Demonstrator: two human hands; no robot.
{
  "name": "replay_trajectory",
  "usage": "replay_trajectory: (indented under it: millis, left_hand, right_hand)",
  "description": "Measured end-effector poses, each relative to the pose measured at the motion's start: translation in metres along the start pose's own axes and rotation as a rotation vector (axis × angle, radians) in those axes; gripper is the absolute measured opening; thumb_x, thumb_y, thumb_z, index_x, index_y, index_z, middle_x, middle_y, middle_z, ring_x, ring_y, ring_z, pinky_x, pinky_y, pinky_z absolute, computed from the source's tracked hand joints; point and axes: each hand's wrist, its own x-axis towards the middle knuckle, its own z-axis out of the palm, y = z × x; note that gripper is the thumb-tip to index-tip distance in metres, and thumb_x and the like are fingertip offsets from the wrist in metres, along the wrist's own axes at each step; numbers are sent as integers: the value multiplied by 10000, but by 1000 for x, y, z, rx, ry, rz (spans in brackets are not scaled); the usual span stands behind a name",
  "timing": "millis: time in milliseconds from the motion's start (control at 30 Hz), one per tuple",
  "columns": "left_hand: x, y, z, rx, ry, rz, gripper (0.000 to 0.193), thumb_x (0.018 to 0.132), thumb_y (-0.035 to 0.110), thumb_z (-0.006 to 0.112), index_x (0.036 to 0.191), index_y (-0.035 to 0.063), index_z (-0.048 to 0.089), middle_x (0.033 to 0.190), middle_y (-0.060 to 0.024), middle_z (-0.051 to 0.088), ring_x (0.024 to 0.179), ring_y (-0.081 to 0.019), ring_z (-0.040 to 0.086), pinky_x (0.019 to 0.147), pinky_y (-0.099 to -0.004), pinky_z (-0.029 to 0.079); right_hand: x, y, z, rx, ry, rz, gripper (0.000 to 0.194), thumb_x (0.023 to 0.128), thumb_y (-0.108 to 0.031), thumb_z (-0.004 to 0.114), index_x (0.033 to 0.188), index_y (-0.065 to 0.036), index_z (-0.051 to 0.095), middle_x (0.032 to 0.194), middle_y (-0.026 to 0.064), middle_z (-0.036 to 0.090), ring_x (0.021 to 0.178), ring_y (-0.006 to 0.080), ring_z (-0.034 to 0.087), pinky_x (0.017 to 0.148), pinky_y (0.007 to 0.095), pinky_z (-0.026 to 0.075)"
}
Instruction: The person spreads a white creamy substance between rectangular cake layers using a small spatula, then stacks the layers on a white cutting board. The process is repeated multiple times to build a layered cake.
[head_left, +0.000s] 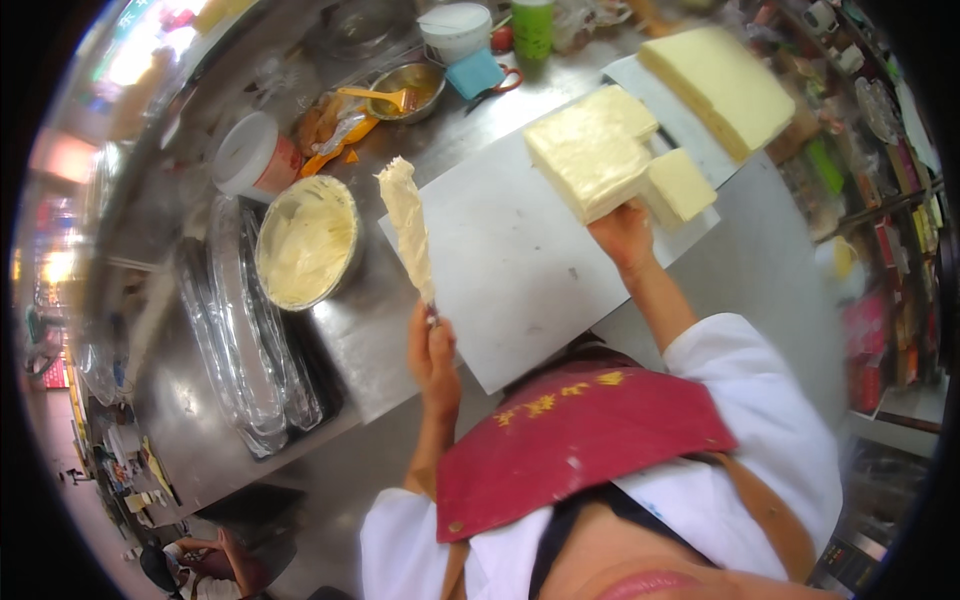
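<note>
My left hand (435, 352) grips the handle of a spatula (409, 225), its blade thickly coated in pale cream. At its left stands a metal bowl of the same cream (307, 244). My right hand (624, 229) supports the near lower edge of a cream-coated block of sponge cake (589, 150), its fingers hidden beneath. A smaller cake piece (681, 186) sits just right of that hand. Behind the block, another cream-topped part shows, partly covered. White paper sheeting (517, 277) lies below the cake and between both hands.
A large cake slab (724, 86) lies at the far right. Along the back are a bowl with an orange brush (409, 90), a blue scraper (475, 73), a green cup (532, 30) and white tubs (244, 154). Plastic-wrapped long pans (247, 330) lie left. Another person (202, 562) is at lower left.
</note>
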Motion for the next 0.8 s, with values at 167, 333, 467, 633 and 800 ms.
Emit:
replay_trajectory:
  millis: [167,333,467,633,800]
  left_hand:
    - [-3,2,42,33,24,-76,439,1003,127,459,1423,2,430,880,-4,530,724,-58,427,618,-203,361]
    - [-4,0,91,79,89,-105,431,999,120,458,1409,-10,434,871,-15,547,697,-62,430,602,-204,362]
    - [-12,-1,121,142,148,-123,419,996,116,461,1393,-19,444,868,-25,559,688,-63,435,594,-199,358]
    - [-22,2,139,116,260,-147,403,1000,167,477,1370,7,471,808,2,521,658,-60,427,572,-195,337]
    - [-25,5,138,70,266,-147,418,1004,178,483,1394,29,465,784,11,504,652,-63,428,566,-193,333]
  right_hand:
    - [9,-19,-52,-44,353,-18,485,1004,-248,315,1447,-82,420,1513,109,406,1386,317,385,1174,508,267]
    - [55,-37,-72,-56,340,59,460,995,-270,334,1407,-112,466,1460,91,464,1349,310,432,1144,514,310]
    - [94,-45,-74,-30,363,66,459,1017,-297,331,1428,-127,446,1476,84,444,1349,310,425,1138,510,321]
    - [116,-46,-76,-22,327,83,451,1008,-297,322,1395,-131,484,1463,80,452,1344,310,424,1135,515,326]
    - [122,-41,-77,-27,303,41,473,1023,-308,315,1447,-123,414,1502,90,403,1382,311,374,1160,510,283]
